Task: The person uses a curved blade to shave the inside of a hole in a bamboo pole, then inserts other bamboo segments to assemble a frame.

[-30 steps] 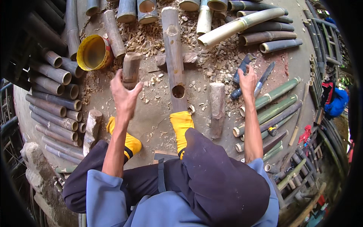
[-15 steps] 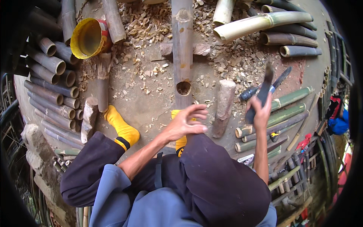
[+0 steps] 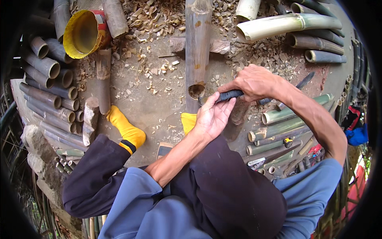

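Both my hands meet over a black-handled tool (image 3: 228,95), just right of a round hole in a bamboo pole (image 3: 195,51). My right hand (image 3: 256,83) is closed on it from above, its index finger stretched along the handle. Palm up, my left hand (image 3: 215,115) grips the same tool from the near side between thumb and fingers. The tool's working end is mostly hidden by the left hand, so its kind cannot be made out. Beneath the pole's far part lies a wooden crosspiece (image 3: 220,46). A yellow sock (image 3: 188,122) touches the pole's near end.
Cut bamboo tubes (image 3: 43,95) are stacked at the left, near a yellow bucket (image 3: 82,34). More bamboo (image 3: 286,27) lies at the far right. A knife (image 3: 305,80), a saw (image 3: 274,154) and a tape measure (image 3: 288,142) lie at the right. Shavings (image 3: 151,16) cover the ground.
My right hand has swung left with the tool from the right side to beside the hole. My left hand has turned palm up and taken hold of it.
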